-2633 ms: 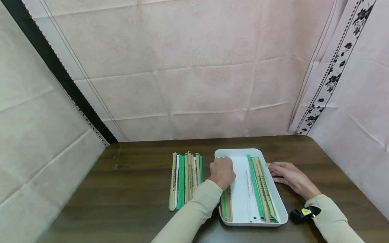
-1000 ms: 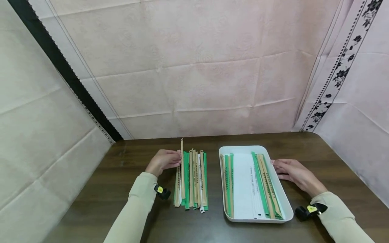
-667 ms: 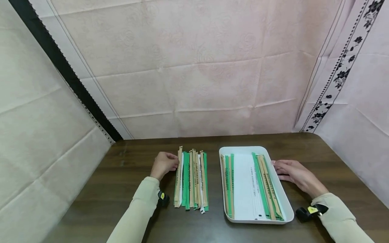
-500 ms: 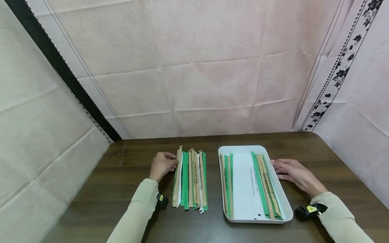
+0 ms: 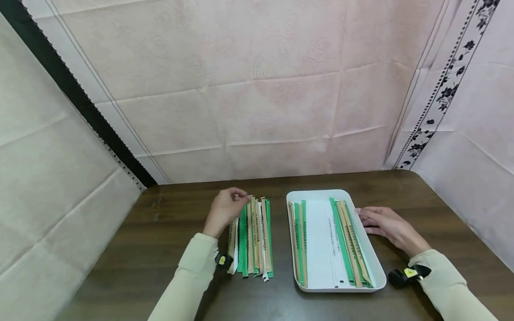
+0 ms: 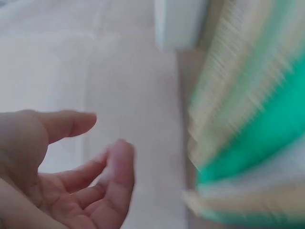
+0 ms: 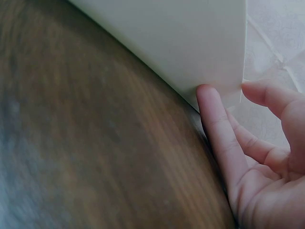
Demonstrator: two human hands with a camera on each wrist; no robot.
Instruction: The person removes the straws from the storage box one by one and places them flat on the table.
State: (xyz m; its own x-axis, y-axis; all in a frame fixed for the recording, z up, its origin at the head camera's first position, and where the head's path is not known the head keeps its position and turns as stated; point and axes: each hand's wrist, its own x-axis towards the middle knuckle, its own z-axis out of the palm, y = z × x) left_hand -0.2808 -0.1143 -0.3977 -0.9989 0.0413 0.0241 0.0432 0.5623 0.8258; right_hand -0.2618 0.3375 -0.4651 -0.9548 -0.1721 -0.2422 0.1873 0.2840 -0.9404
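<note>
Slim paper-wrapped sticks (image 5: pixel 250 249) in tan, green and white lie side by side on the table, left of a white tray (image 5: pixel 337 195). My left hand (image 5: pixel 226 207) is over the far left end of this bundle, hiding part of it. In the left wrist view, its thumb (image 6: pixel 71 123) and fingers stand apart with nothing between them; the bundle is blurred by motion. My right hand (image 5: pixel 387 227) touches the tray's right side. The right wrist view shows one straight finger (image 7: pixel 217 124) against the outer wall and the thumb (image 7: pixel 262 93) at the rim.
Inside the tray, green and tan wrapped sticks (image 5: pixel 299 249) line the left side, and others (image 5: pixel 353 249) the right. A white one with print lies beside the right group. Pale cloth walls (image 5: pixel 257 111) enclose the wooden table (image 5: pixel 160 249) at the back and sides.
My left hand came from inside the tray to the bundle, handled a tan stick at its left edge, then shifted right over its far end. The right hand stays at the tray.
</note>
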